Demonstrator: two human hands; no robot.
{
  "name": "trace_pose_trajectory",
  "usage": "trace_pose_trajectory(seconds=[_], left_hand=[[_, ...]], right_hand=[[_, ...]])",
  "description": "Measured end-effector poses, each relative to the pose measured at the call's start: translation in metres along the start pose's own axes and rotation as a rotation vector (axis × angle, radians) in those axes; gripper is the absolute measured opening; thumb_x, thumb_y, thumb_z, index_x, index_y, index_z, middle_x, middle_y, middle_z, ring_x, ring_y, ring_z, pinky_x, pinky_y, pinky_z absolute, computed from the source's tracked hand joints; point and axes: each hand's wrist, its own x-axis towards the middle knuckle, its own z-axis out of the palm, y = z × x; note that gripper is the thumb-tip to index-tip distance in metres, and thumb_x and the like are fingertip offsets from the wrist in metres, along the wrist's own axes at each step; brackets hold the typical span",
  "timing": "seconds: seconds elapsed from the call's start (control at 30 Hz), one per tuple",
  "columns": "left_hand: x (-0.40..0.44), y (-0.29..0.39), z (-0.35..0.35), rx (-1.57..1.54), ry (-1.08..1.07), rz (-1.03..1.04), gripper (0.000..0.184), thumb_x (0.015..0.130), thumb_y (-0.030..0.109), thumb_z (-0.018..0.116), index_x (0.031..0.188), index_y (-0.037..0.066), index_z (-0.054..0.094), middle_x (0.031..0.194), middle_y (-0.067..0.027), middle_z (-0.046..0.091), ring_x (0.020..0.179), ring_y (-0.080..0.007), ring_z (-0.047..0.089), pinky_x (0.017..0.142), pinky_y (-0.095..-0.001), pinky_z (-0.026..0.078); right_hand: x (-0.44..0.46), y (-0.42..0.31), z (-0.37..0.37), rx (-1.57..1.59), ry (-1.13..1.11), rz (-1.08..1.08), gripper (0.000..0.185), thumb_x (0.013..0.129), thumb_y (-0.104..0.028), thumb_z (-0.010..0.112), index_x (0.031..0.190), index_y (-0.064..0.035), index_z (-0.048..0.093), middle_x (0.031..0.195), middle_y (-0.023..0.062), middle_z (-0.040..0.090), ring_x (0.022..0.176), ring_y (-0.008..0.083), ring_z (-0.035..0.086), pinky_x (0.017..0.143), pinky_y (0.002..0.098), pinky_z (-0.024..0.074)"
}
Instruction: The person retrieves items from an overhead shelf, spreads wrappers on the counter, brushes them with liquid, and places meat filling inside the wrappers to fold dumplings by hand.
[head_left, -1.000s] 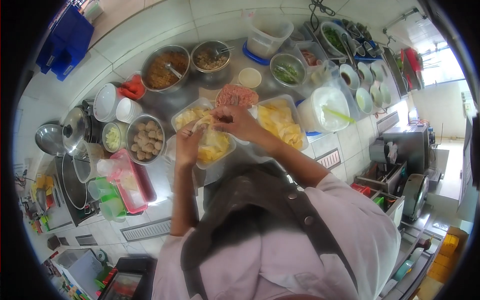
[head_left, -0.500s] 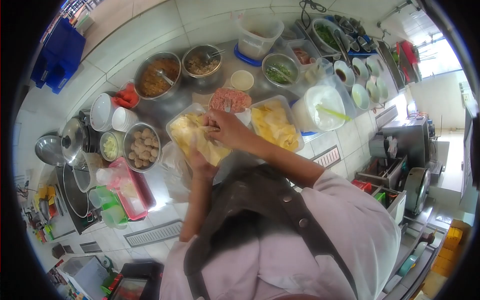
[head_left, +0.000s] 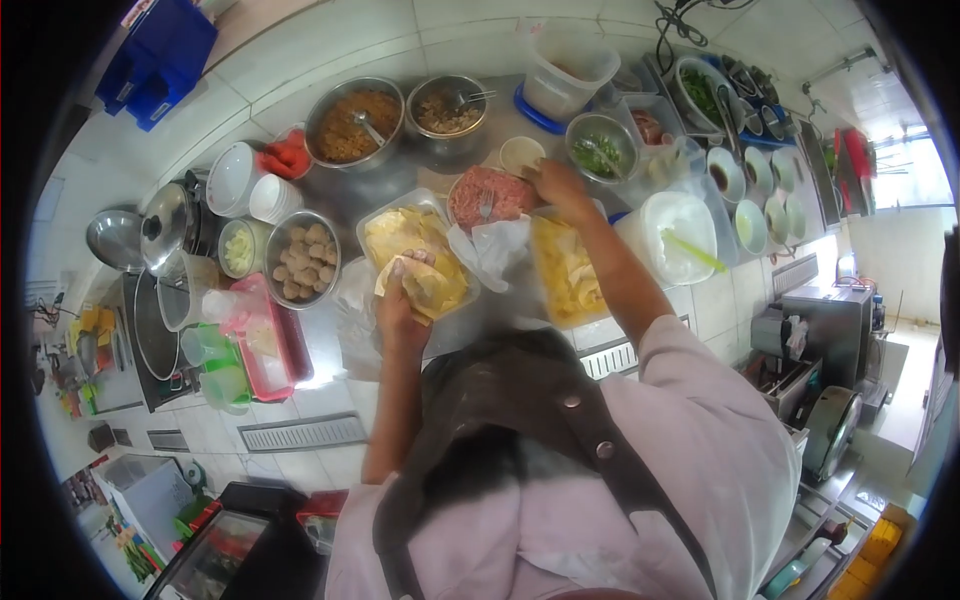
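My left hand (head_left: 398,312) grips a pale yellow wonton wrapper (head_left: 425,285) with a small dab of pinkish filling on it. It is above a clear tub (head_left: 468,300) of more yellow wrappers. My right hand (head_left: 558,188) reaches forward, fingertips at the rim of a small pale bowl (head_left: 522,155) of whitish contents; its fingers look stretched out and seem to hold nothing. Between my hands lies a mound of pink minced meat (head_left: 490,197) with a fork (head_left: 486,205) in it. A second clear tub of yellow wrappers (head_left: 566,270) stands below my right forearm.
Metal bowls of brown filling (head_left: 345,135) and chopped food (head_left: 448,118) stand at the back. A bowl of round balls (head_left: 303,262) is on the left, beside a pink tray (head_left: 285,370). To the right are chopped greens (head_left: 598,155) and a white tub (head_left: 678,235) with a green handle.
My right hand has left the left hand and moved forward and right to the small bowl. My left hand now holds the wrapper with filling visible. The camera view has shifted slightly.
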Motion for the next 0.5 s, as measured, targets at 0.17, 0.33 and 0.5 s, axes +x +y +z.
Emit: trace_pose_trajectory(seconds=[0.17, 0.33, 0.5], left_hand=[[0.006, -0.01, 0.022, -0.003, -0.111, -0.052, 0.038, 0.105, 0.028, 0.039, 0.13, 0.002, 0.049, 0.122, -0.0123, 0.059, 0.115, -0.0254, 0.058, 0.099, -0.0418, 0.049], [0.021, -0.033, 0.019, 0.106, -0.288, -0.141, 0.045, 0.107, 0.033, 0.03, 0.137, 0.003, 0.046, 0.129, -0.0121, 0.056, 0.119, -0.0244, 0.057, 0.101, -0.0379, 0.047], [0.022, -0.027, 0.045, 0.163, -0.098, -0.279, 0.049, 0.107, 0.034, 0.028, 0.14, 0.002, 0.044, 0.131, -0.0121, 0.055, 0.121, -0.0237, 0.056, 0.102, -0.0374, 0.047]], right_hand=[[-0.022, -0.008, 0.003, 0.221, 0.19, -0.029, 0.044, 0.096, -0.045, 0.054, 0.105, -0.0053, 0.069, 0.105, 0.0187, 0.069, 0.102, 0.0386, 0.064, 0.088, 0.0465, 0.0499], [-0.119, -0.092, -0.003, 0.343, 0.274, -0.76, 0.033, 0.087, -0.029, 0.068, 0.114, -0.0094, 0.065, 0.116, 0.0189, 0.059, 0.117, 0.0362, 0.054, 0.096, 0.0479, 0.0464], [-0.164, -0.114, 0.0, 0.244, 0.137, -0.674, 0.051, 0.089, -0.039, 0.066, 0.13, -0.0108, 0.056, 0.141, 0.0219, 0.04, 0.127, 0.0437, 0.046, 0.105, 0.0521, 0.0407]])
